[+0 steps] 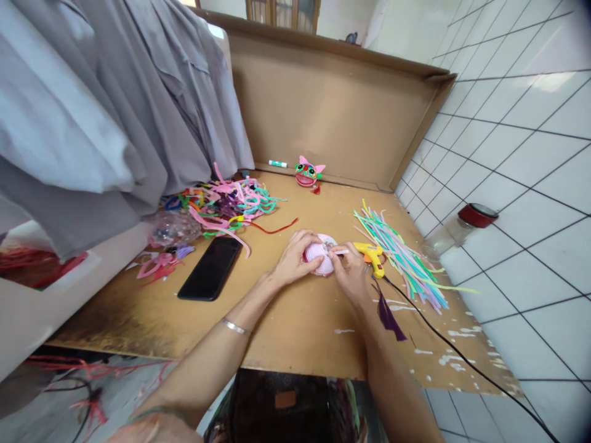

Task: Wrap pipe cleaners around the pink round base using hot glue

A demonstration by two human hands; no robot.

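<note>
Fingers and thumb of my left hand (299, 255) are wrapped round the left side of a round, pale pink craft piece (325, 263), coiled in rows with a red edge. My right hand (349, 271) is closed in a pinch on a short pale pink pipe cleaner (340, 251), whose tip meets the piece's top. Just right of that hand, a yellow hot glue gun (376, 261) lies on the table, its nozzle end partly hidden behind the fingers. Below the glue gun is a dark purple tassel (390, 317).
Loose pipe cleaners (401, 255) lie to the right, with a tangled colourful heap (240, 200) at the left. A black phone (210, 269), a finished animal-face ornament (307, 173) and a glue-gun cord (443, 335) are on the table. A lidded jar (462, 227) stands by the tiled wall.
</note>
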